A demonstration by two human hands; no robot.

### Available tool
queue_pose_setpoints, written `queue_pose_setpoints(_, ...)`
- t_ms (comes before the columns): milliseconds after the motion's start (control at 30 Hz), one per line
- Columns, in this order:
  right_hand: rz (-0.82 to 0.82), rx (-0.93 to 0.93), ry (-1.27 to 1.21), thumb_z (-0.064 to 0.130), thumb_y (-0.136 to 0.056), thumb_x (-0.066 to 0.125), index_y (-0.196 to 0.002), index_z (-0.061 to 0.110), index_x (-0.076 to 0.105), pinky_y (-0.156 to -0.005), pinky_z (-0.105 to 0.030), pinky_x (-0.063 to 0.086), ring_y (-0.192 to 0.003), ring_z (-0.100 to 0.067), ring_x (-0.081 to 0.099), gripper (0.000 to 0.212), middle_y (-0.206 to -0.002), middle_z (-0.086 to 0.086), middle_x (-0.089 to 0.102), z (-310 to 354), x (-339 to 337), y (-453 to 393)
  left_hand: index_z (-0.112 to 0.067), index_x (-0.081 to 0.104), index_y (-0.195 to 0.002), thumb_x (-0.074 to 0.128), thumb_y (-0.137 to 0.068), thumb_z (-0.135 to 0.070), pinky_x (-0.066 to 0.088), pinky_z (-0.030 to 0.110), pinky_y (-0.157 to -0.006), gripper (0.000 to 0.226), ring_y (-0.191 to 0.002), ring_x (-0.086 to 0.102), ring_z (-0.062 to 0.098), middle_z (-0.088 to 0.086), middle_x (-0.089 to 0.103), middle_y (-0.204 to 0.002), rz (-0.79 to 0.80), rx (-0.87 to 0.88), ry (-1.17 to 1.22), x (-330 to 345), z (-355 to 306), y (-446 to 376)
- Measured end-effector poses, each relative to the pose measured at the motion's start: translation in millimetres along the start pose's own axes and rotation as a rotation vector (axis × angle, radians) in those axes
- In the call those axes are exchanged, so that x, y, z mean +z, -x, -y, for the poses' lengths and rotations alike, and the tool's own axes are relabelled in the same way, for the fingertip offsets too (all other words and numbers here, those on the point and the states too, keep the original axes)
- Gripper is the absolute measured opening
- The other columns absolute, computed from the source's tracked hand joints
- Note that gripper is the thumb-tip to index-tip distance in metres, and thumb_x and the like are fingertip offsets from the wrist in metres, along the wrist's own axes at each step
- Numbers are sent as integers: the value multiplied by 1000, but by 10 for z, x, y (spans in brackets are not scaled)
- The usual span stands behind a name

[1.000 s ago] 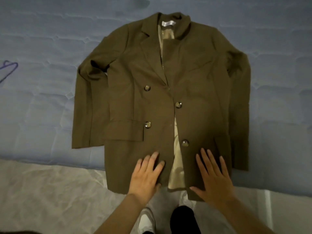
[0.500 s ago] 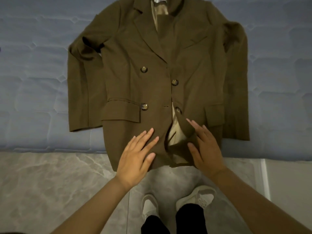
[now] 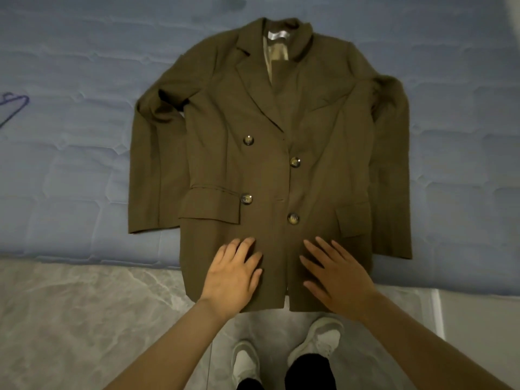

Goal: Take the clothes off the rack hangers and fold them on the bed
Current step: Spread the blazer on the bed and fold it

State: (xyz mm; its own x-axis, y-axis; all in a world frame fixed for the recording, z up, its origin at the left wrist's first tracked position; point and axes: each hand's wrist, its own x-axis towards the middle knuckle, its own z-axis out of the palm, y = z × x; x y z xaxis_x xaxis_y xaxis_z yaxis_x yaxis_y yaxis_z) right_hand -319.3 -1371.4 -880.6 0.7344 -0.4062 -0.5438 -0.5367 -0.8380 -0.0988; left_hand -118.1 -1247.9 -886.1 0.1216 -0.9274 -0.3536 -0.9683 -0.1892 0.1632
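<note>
An olive-brown double-breasted blazer [image 3: 281, 122] lies face up on the blue quilted bed [image 3: 70, 164], collar away from me, sleeves straight along its sides. Its hem hangs over the bed's near edge. The two front panels overlap and lie closed, with several buttons showing. My left hand [image 3: 233, 277] rests flat on the lower left front panel, fingers spread. On the lower right panel my right hand [image 3: 334, 277] lies flat too, fingers apart. Neither hand grips the cloth.
A thin purple hanger [image 3: 12, 106] lies on the bed at the far left edge. Pale marbled floor [image 3: 84, 319] runs along the bed's near side. My two white shoes [image 3: 284, 353] stand on the floor below the blazer's hem.
The front opening that showed the beige lining is now closed flat. Both hands have slid down to the hem area. The view has tilted so the collar is back in sight.
</note>
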Motion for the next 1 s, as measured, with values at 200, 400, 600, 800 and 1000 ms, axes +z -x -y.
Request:
queue_pose_setpoints(200, -130, -36, -284, 29, -98, 36, -137, 22, 46, -109, -33, 30, -134, -15, 38, 40, -147, 2, 38, -8, -540, -177, -25, 68, -108, 34, -87, -43, 47, 38, -94, 44, -115, 56, 23, 1, 57, -130, 16, -26, -13, -412, -77, -334)
queue_pose_setpoints(400, -193, -39, -303, 26, -95, 47, -141, 19, 39, -113, -34, 23, -138, -19, 31, 48, -150, -4, 34, -362, -1058, -509, -26, 64, -118, 25, -88, -48, 37, 38, -102, 55, -127, 49, 22, 1, 49, -141, 77, -110, -15, -937, -124, -875)
queue_pose_setpoints(600, -186, 22, -329, 30, -98, 40, -145, 23, 28, -112, -30, 25, -138, -13, 30, 50, -151, 3, 31, -778, -1693, -852, -26, 24, -147, 18, -98, -48, 9, 35, -117, 54, -145, 8, 18, -3, 8, -159, 3, -197, 129, -1439, -42, -1545)
queue_pose_setpoints(800, -117, 278, -654, 33, -97, 42, -139, 25, 38, -94, -28, 45, -113, -10, 53, 42, -128, 5, 54, -995, -2087, -1494, -24, 22, -148, 32, -98, -40, 14, 37, -117, 53, -144, 12, 19, -2, 12, -157, 51, -202, 145, -1529, 240, -2091)
queue_pose_setpoints(1000, -241, 549, -915, 43, -95, 45, -121, 16, 52, -79, -28, 43, -83, -7, 52, 38, -101, 2, 59, -1005, -2342, -2437, -24, 11, -150, 33, -97, -41, 4, 42, -117, 60, -145, 2, 23, 0, -5, -159, 245, 1, 18, -1225, 729, -2375)
